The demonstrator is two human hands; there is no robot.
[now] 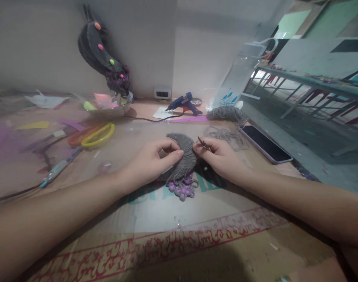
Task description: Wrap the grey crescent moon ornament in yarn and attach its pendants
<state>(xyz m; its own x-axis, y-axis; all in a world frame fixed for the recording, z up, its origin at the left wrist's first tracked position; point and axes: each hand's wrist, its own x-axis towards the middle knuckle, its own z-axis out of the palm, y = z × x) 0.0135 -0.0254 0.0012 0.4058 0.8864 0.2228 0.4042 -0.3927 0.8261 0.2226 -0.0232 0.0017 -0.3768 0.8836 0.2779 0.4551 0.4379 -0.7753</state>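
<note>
A grey yarn-wrapped crescent (185, 150) is held upright just above the tabletop, tilted slightly. From its lower end hangs a cluster of small grey and purple yarn flowers (182, 190). My left hand (163, 156) pinches the crescent's left side between thumb and fingers. At the right edge of the crescent, my right hand (212, 150) is closed around a small dark pointed tool (203, 143), perhaps tweezers or small scissors. The right thumb and fingertip touch or nearly touch the crescent's edge; a strand between them is too fine to make out.
Behind the hands lie a blue glue gun (181, 102), a grey yarn skein (227, 114) and a small digital clock (162, 93). A phone (265, 144) rests at the right. Yellow-handled scissors (98, 135) and a bowl (108, 111) are on the left. A dark crescent ornament (93, 49) stands behind.
</note>
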